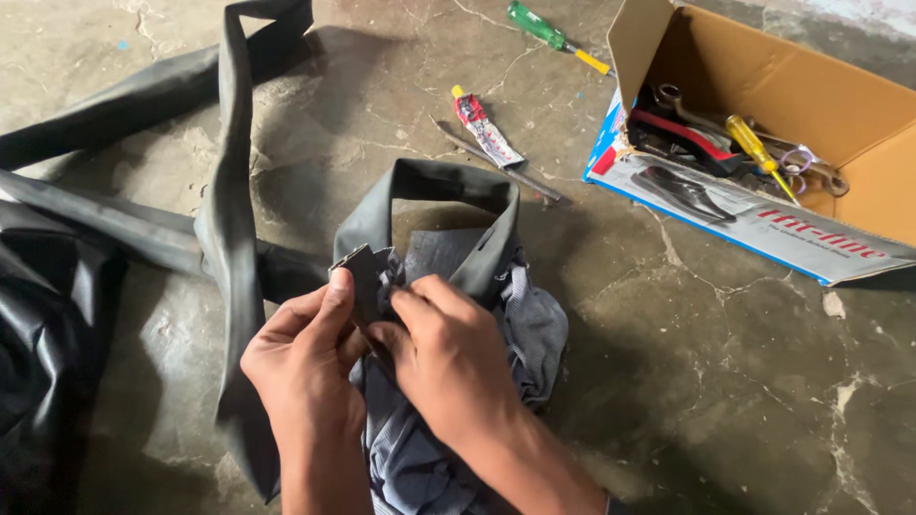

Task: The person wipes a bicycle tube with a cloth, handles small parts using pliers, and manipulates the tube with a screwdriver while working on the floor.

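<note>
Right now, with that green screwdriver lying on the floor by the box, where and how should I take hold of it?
Probably by the green handle of the green screwdriver, from above. It lies flat on the floor, handle pointing away from the cardboard box, with bare floor either side for fingers. The yellow tip end sits close to the box flap.

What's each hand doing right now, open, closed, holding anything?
Left hand: closed, pinching a small dark rubber piece.
Right hand: closed, fingertips pinching the same piece, above the grey cloth.
</note>
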